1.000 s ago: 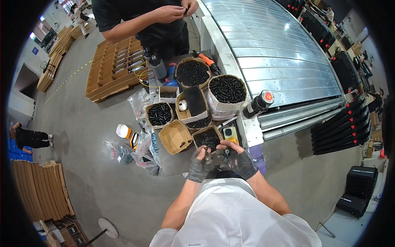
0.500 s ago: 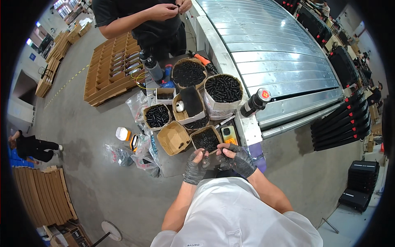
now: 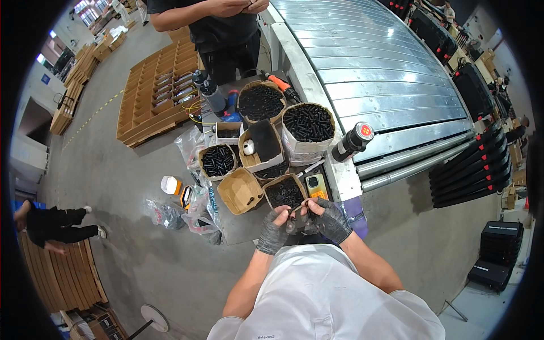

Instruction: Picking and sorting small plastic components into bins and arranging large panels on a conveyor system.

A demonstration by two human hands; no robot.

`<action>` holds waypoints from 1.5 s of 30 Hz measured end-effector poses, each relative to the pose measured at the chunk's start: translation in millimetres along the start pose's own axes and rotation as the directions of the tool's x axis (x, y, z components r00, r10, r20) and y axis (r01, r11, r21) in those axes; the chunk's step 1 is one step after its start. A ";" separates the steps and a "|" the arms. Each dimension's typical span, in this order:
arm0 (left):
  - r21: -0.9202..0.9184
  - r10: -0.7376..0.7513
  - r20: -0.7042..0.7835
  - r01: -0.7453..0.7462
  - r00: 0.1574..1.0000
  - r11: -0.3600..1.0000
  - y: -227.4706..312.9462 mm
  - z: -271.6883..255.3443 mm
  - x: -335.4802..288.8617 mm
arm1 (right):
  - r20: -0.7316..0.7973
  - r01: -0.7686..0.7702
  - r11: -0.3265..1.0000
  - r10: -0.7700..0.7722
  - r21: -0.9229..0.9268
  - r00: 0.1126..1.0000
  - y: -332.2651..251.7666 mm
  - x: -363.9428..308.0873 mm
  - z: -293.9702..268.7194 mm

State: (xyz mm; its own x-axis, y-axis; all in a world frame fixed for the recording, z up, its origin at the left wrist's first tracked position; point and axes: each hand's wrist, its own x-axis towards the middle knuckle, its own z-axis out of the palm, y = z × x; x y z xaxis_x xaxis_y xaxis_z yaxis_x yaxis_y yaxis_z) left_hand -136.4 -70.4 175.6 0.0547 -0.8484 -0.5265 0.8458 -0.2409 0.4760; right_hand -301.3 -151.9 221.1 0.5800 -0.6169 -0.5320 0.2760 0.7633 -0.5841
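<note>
My left hand (image 3: 273, 231) and my right hand (image 3: 330, 221), both in dark fingerless gloves, meet just in front of a cardboard box of small black rings (image 3: 285, 194). The fingers of each are pinched together; whatever sits between them is too small to make out. Left of that box stands an open cardboard box (image 3: 231, 199) holding a few small black pieces. Behind are a box of black cylindrical parts (image 3: 217, 161), a taller box of similar parts (image 3: 309, 123) and a carton with a dark pad and a white round item (image 3: 248, 147).
A phone (image 3: 316, 185) lies right of the ring box. A dark cylinder with a red top (image 3: 354, 140) stands by the metal roller conveyor (image 3: 385, 73). An orange power tool (image 3: 282, 85) lies at the back. A co-worker (image 3: 224, 34) stands beyond the table.
My hands have shifted slightly, with the fingertips still close together. The co-worker opposite appears higher in the picture, and a walking person at far left has moved nearer.
</note>
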 end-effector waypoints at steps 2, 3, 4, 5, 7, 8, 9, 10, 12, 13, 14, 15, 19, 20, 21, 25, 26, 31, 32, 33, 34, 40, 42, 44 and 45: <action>-0.008 -0.009 0.023 0.009 1.000 1.000 -0.1 -4.5 1.9 | -0.010 0.011 0.999 -0.011 -0.037 1.000 1.7 0.3 -0.5; -0.016 -0.017 0.046 0.017 0.999 1.000 -0.3 -6.4 2.4 | -0.019 0.022 0.997 -0.023 -0.075 1.000 2.3 0.3 -0.4; -0.017 -0.016 0.046 0.017 0.999 1.000 -1.5 -7.7 2.7 | -0.019 0.021 0.997 -0.022 -0.075 1.000 2.2 0.5 0.1; -0.007 -0.022 0.056 0.023 0.998 1.000 -1.2 -7.0 2.7 | -0.048 0.008 0.998 -0.011 -0.057 0.999 1.9 1.5 1.5; 0.002 -0.027 0.065 0.027 0.997 1.000 -1.8 -5.7 2.7 | -0.075 -0.005 0.999 0.002 -0.038 0.997 1.6 1.8 3.4; 0.012 -0.031 0.072 0.030 0.997 0.999 -3.2 -4.2 3.1 | -0.086 -0.015 0.999 0.013 -0.031 0.996 1.1 0.7 3.7; 0.022 -0.035 0.079 0.034 0.996 0.999 -3.8 -3.2 3.2 | -0.097 -0.026 0.999 0.023 -0.023 0.995 1.0 0.1 3.9; 0.021 -0.035 0.078 0.033 0.996 0.999 -3.9 -2.9 2.5 | -0.097 -0.026 0.999 0.024 -0.024 0.995 1.7 0.2 3.7; 0.074 -0.061 0.090 0.054 0.994 0.996 -3.1 0.1 0.2 | -0.087 -0.015 1.000 0.014 -0.009 0.996 2.7 0.5 4.2; 0.074 -0.061 0.091 0.055 0.994 0.996 -4.3 -0.4 0.7 | -0.088 -0.014 1.000 0.014 -0.009 0.996 2.3 0.1 4.9; 0.072 -0.057 0.094 0.051 0.994 0.996 -4.8 -1.3 1.1 | -0.096 -0.008 0.999 0.005 -0.038 0.995 0.4 -0.7 8.3; 0.071 -0.054 0.097 0.047 0.994 0.996 -5.2 -2.3 1.4 | -0.104 -0.003 0.998 -0.005 -0.068 0.995 -0.6 -1.2 10.3; 0.089 -0.072 0.083 0.065 0.994 0.994 -5.0 -3.2 3.6 | -0.094 0.170 0.891 -0.229 -0.421 0.969 3.5 2.3 8.1; 0.091 -0.060 0.080 0.053 0.995 0.994 -6.0 -2.3 4.3 | -0.099 0.220 0.836 -0.308 -0.502 0.946 4.7 1.9 9.6; 0.093 -0.048 0.076 0.041 0.996 0.995 -6.9 -1.6 5.0 | -0.096 0.264 0.771 -0.386 -0.580 0.917 5.9 1.6 10.7; 0.066 -0.056 0.044 0.053 0.997 0.996 -8.0 -0.5 6.2 | -0.064 0.249 0.731 -0.371 -0.636 0.926 12.2 2.7 9.9; 0.050 -0.056 0.047 0.053 0.997 0.997 -8.3 0.0 5.6 | -0.037 0.303 0.724 -0.412 -0.619 0.910 17.8 3.3 9.8; 0.060 -0.041 0.069 0.037 0.997 0.998 -8.8 -1.5 4.4 | 0.074 0.374 0.654 -0.438 -0.658 0.896 21.7 3.3 9.4; 0.049 -0.039 0.065 0.036 0.997 0.998 -8.2 -2.7 4.4 | 0.030 0.321 0.717 -0.387 -0.619 0.922 15.7 -1.3 13.2; 0.038 -0.038 0.061 0.036 0.997 0.999 -7.5 -4.0 4.5 | -0.011 0.265 0.773 -0.332 -0.576 0.943 11.4 -3.8 14.3; 0.037 -0.038 0.061 0.036 0.997 0.999 -7.1 -6.3 5.1 | -0.011 0.265 0.773 -0.332 -0.577 0.943 11.0 -1.5 7.8; 0.013 0.043 0.039 -0.043 0.998 0.999 -1.6 -13.4 5.1 | 0.164 -0.011 0.986 -0.017 0.167 0.986 -8.2 -10.4 9.4; -0.004 0.051 0.043 -0.051 0.998 0.999 1.2 -13.9 4.5 | 0.154 -0.070 0.979 0.041 0.191 0.987 -7.4 -9.9 8.4; -0.035 0.061 0.025 -0.060 0.998 0.998 0.9 -11.8 2.6 | 0.148 -0.132 0.967 0.101 0.217 0.984 -5.4 -9.0 4.9; -0.033 0.059 0.026 -0.058 0.998 0.998 2.6 -11.1 2.4 | 0.169 -0.106 0.974 0.072 0.201 0.983 -3.7 -9.3 2.0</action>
State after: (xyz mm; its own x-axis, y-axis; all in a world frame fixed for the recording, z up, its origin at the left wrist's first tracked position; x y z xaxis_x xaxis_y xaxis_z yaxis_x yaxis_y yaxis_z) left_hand -128.1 -67.8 167.8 0.0908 -0.8732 -0.4788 0.8583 -0.1752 0.4823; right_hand -306.2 -148.7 229.5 0.7194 -0.5187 -0.4620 0.3611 0.8474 -0.3892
